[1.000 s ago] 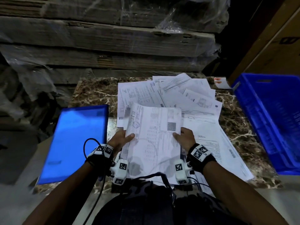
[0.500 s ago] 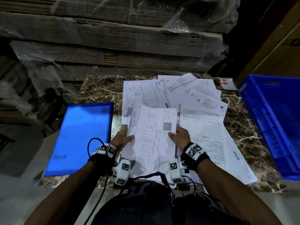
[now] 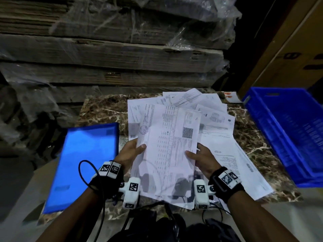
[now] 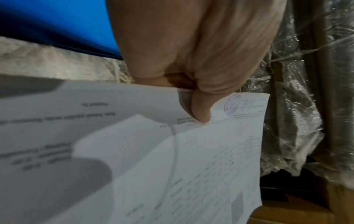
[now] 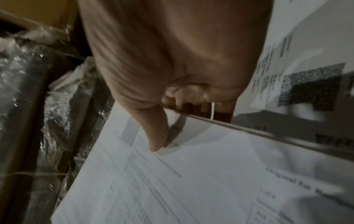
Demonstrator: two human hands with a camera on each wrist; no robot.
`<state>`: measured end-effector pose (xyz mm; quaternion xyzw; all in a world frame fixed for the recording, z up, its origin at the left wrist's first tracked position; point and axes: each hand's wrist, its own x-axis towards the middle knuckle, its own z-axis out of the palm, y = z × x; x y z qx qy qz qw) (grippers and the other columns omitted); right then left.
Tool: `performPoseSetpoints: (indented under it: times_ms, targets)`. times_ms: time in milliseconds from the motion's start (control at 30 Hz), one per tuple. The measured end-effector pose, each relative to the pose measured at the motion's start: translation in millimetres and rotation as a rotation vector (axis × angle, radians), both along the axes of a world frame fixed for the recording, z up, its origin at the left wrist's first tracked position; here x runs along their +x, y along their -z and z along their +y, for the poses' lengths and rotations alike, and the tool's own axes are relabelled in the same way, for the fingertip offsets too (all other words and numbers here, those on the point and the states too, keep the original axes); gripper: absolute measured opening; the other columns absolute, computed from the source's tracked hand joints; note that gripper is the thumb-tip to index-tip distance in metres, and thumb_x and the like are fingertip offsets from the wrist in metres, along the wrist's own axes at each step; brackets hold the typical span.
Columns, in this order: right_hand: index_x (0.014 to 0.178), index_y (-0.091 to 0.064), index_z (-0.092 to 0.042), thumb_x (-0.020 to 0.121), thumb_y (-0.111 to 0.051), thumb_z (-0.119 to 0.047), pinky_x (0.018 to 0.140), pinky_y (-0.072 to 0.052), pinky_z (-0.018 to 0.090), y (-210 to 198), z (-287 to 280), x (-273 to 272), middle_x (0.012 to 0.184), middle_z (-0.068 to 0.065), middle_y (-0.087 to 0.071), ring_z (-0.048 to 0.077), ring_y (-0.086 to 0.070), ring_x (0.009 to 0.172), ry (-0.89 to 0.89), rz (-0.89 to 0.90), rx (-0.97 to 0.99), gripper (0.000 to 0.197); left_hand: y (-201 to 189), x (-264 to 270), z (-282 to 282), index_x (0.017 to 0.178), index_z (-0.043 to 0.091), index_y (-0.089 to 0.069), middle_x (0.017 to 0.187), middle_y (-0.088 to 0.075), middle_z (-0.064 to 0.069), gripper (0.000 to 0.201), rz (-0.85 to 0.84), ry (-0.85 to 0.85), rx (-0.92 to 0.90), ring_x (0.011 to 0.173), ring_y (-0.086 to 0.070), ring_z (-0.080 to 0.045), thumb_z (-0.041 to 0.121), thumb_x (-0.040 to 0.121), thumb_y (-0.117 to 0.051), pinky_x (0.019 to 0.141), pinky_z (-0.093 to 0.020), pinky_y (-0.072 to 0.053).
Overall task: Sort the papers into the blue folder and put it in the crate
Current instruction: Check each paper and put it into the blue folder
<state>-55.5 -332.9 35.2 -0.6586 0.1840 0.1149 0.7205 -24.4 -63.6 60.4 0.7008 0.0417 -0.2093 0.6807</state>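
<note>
I am seeing both hands pinching the stack [image 3: 167,151] between them, left hand [image 3: 130,154] on its left edge, right hand [image 3: 203,158] on its right, above the papers [image 3: 216,123], with the folder [image 3: 83,165] to the left and the crate [image 3: 286,133] to the right.

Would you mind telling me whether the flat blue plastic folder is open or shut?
Shut: the flat blue plastic folder lies closed on the marble table, no papers inside visible.
</note>
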Motion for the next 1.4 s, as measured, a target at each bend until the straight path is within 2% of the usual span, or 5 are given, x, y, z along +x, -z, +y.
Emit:
performPoseSetpoints:
  times_ms: [200,367,600,1000,1400]
  targets:
    - [0.098,-0.069,-0.011,0.087,-0.061,0.006,0.079,-0.054,0.036,-26.1,-0.8,-25.0,0.091,0.004,-0.072,0.020,-0.066,0.083,0.186,-0.173,-0.255,0.022,-6.2,15.5,-17.9,0.100,0.001,-0.067,0.091,-0.070,-0.011,0.014,-0.212,0.019,0.253,0.088,-0.065,-0.028,0.001,0.091,-0.056,0.080,-0.037,-0.051]
    - [0.093,-0.058,0.010,0.089,-0.058,-0.001,0.069,-0.043,0.033,-28.9,-13.4,-51.0,0.094,0.034,-0.061,0.043,-0.059,0.080,0.394,-0.206,-0.490,0.012,-12.9,22.2,-52.6,0.084,0.013,-0.067,0.083,-0.071,-0.008,0.013,-0.468,0.228,0.682,0.081,-0.064,-0.029,0.024,0.087,-0.061,0.072,-0.037,-0.052]
    - [0.071,-0.052,-0.020,0.093,-0.052,0.003,0.053,-0.038,0.014,-63.0,-71.5,-93.6,0.068,-0.005,-0.053,0.006,-0.047,0.063,0.656,-0.279,-0.558,0.031,-28.0,13.5,-144.4,0.088,0.010,-0.067,0.082,-0.070,-0.007,0.021,-0.642,0.314,0.577,0.074,-0.065,-0.029,0.030,0.086,-0.061,0.068,-0.041,-0.055]
    - [0.066,-0.050,-0.021,0.089,-0.058,0.002,0.060,-0.040,0.028,-65.8,-238.8,-136.1,0.061,-0.003,-0.052,0.012,-0.046,0.060,0.867,-0.284,-0.689,0.033,-44.4,-7.8,-346.0,0.094,0.008,-0.064,0.097,-0.070,-0.013,0.011,-0.688,0.397,0.545,0.091,-0.061,-0.037,0.011,0.087,-0.056,0.079,-0.039,-0.048]
    - [0.103,-0.064,-0.001,0.089,-0.059,-0.004,0.085,-0.051,0.048,-13.6,-288.2,-159.2,0.099,0.016,-0.069,0.028,-0.063,0.094,0.879,-0.154,-0.642,0.016,-20.4,-6.7,-422.1,0.106,0.009,-0.066,0.107,-0.069,-0.011,0.019,-0.542,0.441,0.537,0.097,-0.063,-0.029,0.008,0.087,-0.059,0.075,-0.026,-0.045]
